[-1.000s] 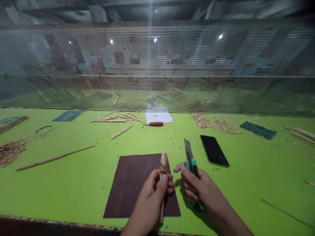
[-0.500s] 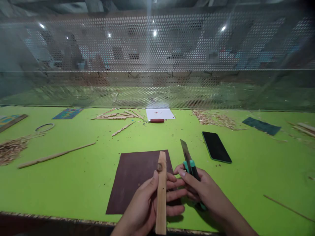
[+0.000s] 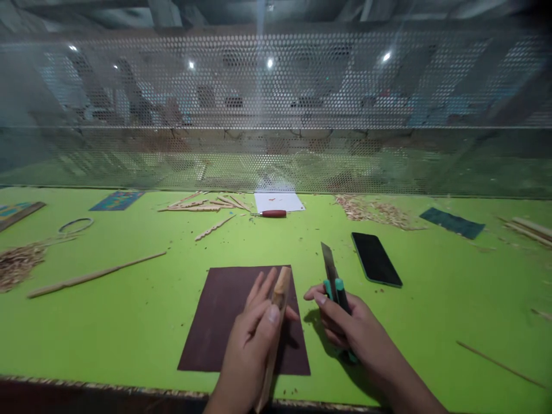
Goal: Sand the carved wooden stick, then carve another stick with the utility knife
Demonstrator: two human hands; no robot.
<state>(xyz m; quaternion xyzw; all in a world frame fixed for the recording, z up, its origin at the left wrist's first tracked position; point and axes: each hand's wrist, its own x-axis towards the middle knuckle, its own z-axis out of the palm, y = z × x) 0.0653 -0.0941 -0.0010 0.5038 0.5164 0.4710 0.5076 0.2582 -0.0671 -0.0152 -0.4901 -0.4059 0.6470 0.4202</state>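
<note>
My left hand (image 3: 252,339) grips a flat strip of wood (image 3: 282,286), thumb along its face and some fingers stretched past it. The strip is tilted, its far end pointing away from me, with a dark knot partly hidden near the thumb. Beneath lies a dark brown square sheet (image 3: 211,322), perhaps sandpaper. To the right, my right hand (image 3: 353,328) is closed around a black and teal utility knife (image 3: 339,293), its blade out and pointing up and away. Blade and wood are apart.
A phone (image 3: 376,259) lies beyond my right hand. Farther back are a red-handled tool (image 3: 272,214), white paper (image 3: 280,201), carved wooden pieces (image 3: 190,206) and shavings (image 3: 375,211). A long thin stick (image 3: 97,275) lies left. A perforated screen (image 3: 276,115) borders the table (image 3: 129,333).
My left hand has rolled over, so its back now shows and the wood strip is turned on edge. The knife hand has drawn slightly away to the right of the strip.
</note>
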